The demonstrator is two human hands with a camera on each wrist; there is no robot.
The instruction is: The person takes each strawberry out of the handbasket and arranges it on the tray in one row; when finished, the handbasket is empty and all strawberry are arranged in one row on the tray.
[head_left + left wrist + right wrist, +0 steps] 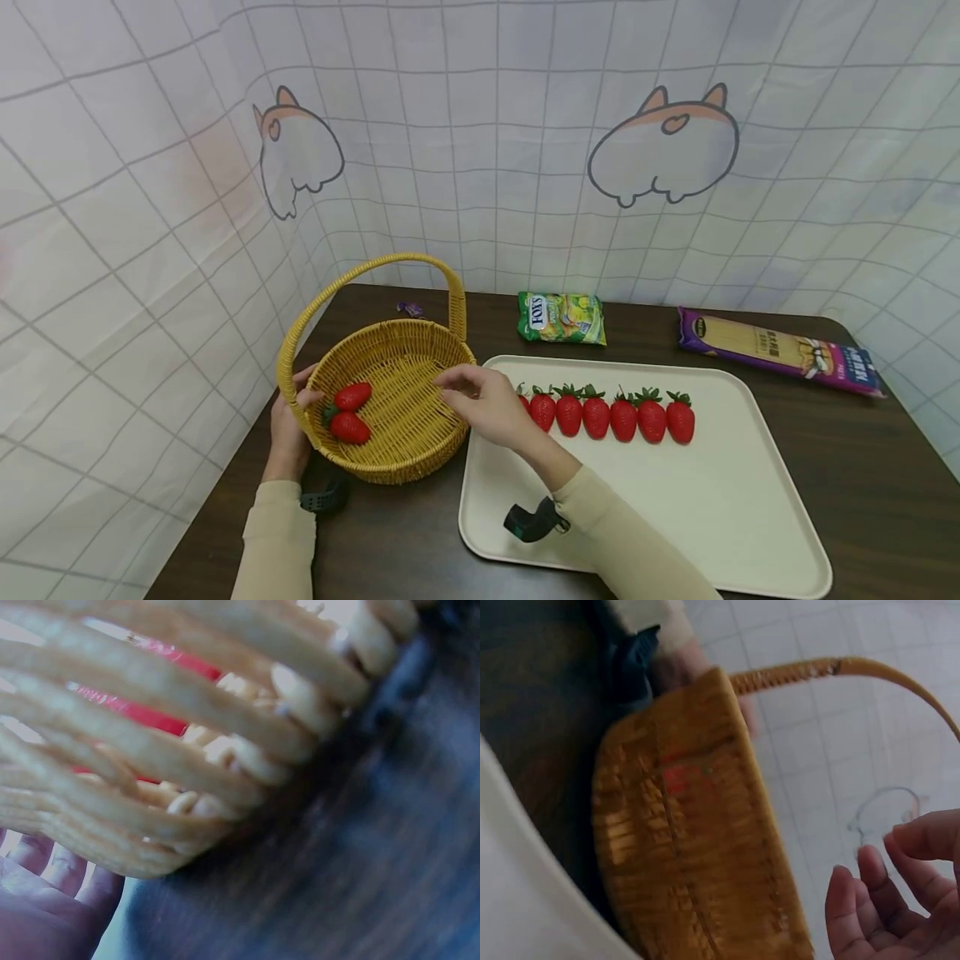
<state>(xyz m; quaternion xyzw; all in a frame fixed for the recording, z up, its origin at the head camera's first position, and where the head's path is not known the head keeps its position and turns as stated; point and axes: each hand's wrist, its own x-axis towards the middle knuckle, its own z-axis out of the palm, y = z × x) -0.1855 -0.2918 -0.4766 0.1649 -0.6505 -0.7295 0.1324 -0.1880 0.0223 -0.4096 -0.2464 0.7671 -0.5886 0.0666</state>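
A yellow woven basket [405, 417] with a tall arched handle stands on the left of the table. Two red strawberries [349, 427] lie inside it, by its left wall. My left hand [288, 429] grips the basket's left side near the handle's base; red also shows through the weave in the left wrist view. Over the basket's right rim hovers my right hand [491, 408], its fingers loosely bent and nothing between them. To its right, a row of several strawberries [596, 415] with green leaves lies on a cream tray [712, 508]; the hand partly covers the row's left end.
Behind the tray lies a green candy bag [561, 318]. A purple-edged noodle pack [780, 350] rests at the back right. A small purple wrapped piece [410, 309] sits behind the basket. A white grid-patterned curtain [480, 125] encloses the table's back and sides.
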